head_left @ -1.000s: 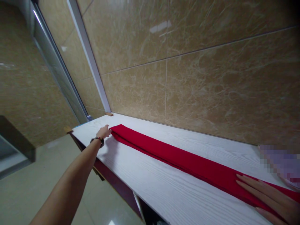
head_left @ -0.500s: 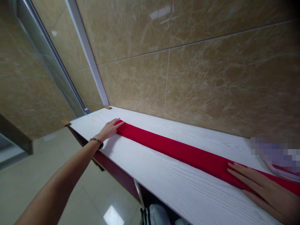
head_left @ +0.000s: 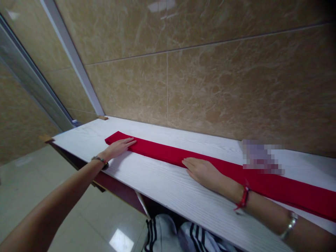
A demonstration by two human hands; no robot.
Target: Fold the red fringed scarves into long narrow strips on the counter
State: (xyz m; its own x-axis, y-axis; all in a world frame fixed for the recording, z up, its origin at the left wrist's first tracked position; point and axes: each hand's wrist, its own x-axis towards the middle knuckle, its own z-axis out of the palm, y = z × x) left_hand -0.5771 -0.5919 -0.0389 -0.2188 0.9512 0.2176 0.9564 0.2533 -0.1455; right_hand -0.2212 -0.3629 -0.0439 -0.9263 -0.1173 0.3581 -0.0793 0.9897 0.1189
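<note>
A long, narrow folded strip of red cloth (head_left: 160,151) stretches along the white wood-grain tabletop (head_left: 162,180), from the left end off past the right edge of the view. Near its left end, my left hand (head_left: 119,147) lies flat on the cloth with fingers stretched out. Around the middle of the strip my right hand (head_left: 201,170) rests on the cloth's near edge, palm down, fingers extended and close together. Neither hand grips anything. The cloth's left tip shows beyond my left hand.
A blurred-out item (head_left: 259,155) lies on the table behind the cloth. Tan marble-patterned tiles (head_left: 210,87) form the wall along the back edge. My legs in striped light trousers (head_left: 162,231) are at the open shelf below. Pale floor (head_left: 86,210) shows at lower left.
My right hand has slid left along the cloth toward the middle. My left hand now sits a little in from the cloth's left end, exposing the tip. The view has shifted right.
</note>
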